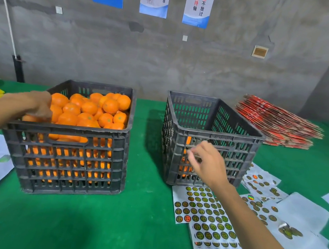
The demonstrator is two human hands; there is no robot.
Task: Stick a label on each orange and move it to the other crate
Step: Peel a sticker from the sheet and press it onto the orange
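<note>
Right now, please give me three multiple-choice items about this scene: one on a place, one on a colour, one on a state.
1. Where does the sheet of round gold-green sticker labels lie?
A. inside the left crate
B. on the green cloth in front of the right dark plastic crate
C. on the stack of red flat cartons

2. What colour is the table cloth?
A. green
B. blue
C. white

3. How full is the left dark plastic crate?
A. empty
B. a single layer
C. heaped with oranges up to its rim

Answers: 1 B, the sheet touches the cloth just before that crate's front wall. 2 A, green shows all around both crates. 3 C, fruit rises to the rim, where the left hand reaches in; the right hand is before the other crate.
</note>
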